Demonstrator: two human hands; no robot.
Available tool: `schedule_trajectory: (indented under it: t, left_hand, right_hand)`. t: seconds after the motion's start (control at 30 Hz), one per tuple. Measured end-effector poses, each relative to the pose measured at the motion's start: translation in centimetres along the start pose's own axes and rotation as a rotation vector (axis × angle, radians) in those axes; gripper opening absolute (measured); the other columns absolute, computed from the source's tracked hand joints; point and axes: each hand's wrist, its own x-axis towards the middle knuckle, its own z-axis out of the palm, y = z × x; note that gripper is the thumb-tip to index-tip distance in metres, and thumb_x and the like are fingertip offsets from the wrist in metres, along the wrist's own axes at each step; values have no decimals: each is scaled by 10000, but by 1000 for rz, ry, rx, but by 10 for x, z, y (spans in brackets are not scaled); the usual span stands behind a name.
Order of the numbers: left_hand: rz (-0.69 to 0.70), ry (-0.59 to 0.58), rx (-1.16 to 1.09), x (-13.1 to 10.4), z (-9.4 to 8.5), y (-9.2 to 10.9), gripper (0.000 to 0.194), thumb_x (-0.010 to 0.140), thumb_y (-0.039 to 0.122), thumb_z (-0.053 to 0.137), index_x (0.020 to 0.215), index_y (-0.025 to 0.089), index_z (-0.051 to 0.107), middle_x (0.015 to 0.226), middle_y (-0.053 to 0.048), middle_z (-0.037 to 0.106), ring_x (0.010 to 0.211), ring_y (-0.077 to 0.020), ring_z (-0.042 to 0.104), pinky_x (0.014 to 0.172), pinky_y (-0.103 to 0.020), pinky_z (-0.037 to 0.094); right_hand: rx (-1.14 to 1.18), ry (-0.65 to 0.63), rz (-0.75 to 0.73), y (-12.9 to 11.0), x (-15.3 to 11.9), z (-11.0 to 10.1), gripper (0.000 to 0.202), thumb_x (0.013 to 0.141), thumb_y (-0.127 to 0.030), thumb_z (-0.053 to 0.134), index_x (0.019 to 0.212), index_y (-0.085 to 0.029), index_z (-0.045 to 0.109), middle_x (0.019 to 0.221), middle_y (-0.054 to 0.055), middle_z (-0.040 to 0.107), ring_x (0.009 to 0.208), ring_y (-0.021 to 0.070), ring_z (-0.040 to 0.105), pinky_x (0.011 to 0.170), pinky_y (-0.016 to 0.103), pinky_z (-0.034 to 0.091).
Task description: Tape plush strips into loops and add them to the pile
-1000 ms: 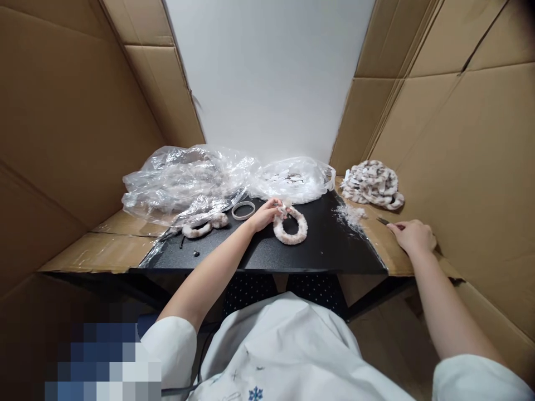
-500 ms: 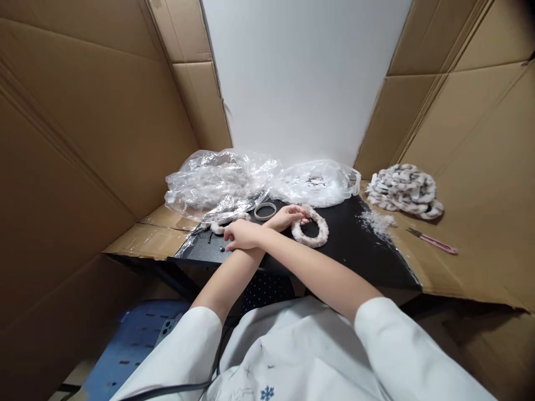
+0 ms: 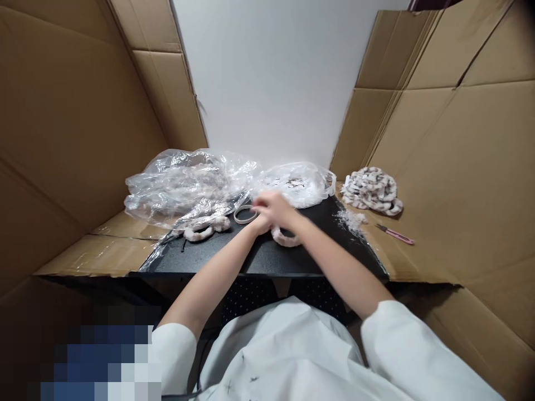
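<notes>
Right hand (image 3: 277,208) overlaps left hand (image 3: 262,223), can't tell either grip; best hold half-hidden fluffy ring (image 3: 284,240) steady.

Pale cream ring (image 3: 286,238), black tabletop (image 3: 204,259)

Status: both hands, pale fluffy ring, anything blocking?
Right hand blurred, crossed over left hand. Pale fluffy ring at the hands, partly hidden; grip unclear. Right hand blocks the view; slim pink cutter lies apart on brown cardboard, right side.

white top (image 3: 292,340) with loose sleeves (image 3: 178,351), small dark marks (image 3: 253,379) low on front. dark white-dotted bottoms (image 3: 248,294).
</notes>
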Motion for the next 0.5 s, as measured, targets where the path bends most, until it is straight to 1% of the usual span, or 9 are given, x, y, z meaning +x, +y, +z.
schedule_trajectory:
  t: [0.07,0.1,0.13,0.2,0.23,0.27,0.33,0.4,0.5]
  left_hand:
    - [-56,-43,39,0,0,1,113,761,154,555,674,153,626,614,-3,634,478,-91,519,470,-163,443]
    - [-87,-64,57,0,-1,1,66,715,110,574,681,158,604,643,-5,651,478,-81,510,468,-157,428]
    - [-105,-70,67,0,-2,1,96,667,68,590,689,161,576,663,-8,661,475,-73,498,464,-154,407]
    - [-118,-70,71,1,-4,2,166,609,47,601,700,164,526,666,-6,654,445,-57,447,434,-151,342]
    - [-120,-73,68,1,-5,3,175,598,60,602,705,166,511,664,-4,645,423,-48,409,417,-153,307]
    - [-127,-84,68,1,-6,4,182,592,77,604,711,167,500,673,-3,642,404,-38,370,404,-157,276]
    - [-142,-111,83,0,-7,6,200,595,113,620,738,171,492,729,-6,654,381,-20,312,390,-163,228]
    - [-137,-121,113,-1,-7,8,226,619,164,664,767,174,493,797,-11,670,377,-7,291,389,-163,199]
    - [-120,-119,138,-3,-7,9,282,650,267,731,796,171,509,867,-21,684,383,4,279,390,-161,185]
  right_hand:
    - [-122,44,38,23,-9,-66,24,709,-157,672,722,-173,659,774,74,681,825,238,615,778,362,465]
    - [-346,68,92,36,-16,-97,44,707,-132,655,683,-169,656,753,71,683,793,222,617,773,343,460]
    - [-572,55,191,48,-24,-125,76,693,-100,644,652,-161,662,728,75,686,758,215,621,756,330,456]
    - [-865,-11,370,68,-39,-164,112,698,-76,623,689,-154,703,765,95,707,766,211,637,739,310,451]
    - [-910,-14,402,75,-45,-174,106,691,-78,635,708,-143,717,798,116,715,794,225,644,743,315,451]
    - [-934,-14,402,79,-49,-178,117,700,-94,642,759,-142,730,865,127,722,843,234,646,761,314,452]
    - [-895,-4,349,79,-48,-165,149,744,-163,643,856,-146,739,972,127,722,919,239,643,797,307,454]
    - [-803,-33,339,72,-39,-134,191,812,-271,606,898,-160,736,987,106,725,923,225,650,798,288,459]
    - [-684,-140,508,60,-21,-74,315,811,-455,607,810,-166,732,920,120,729,900,261,667,751,304,474]
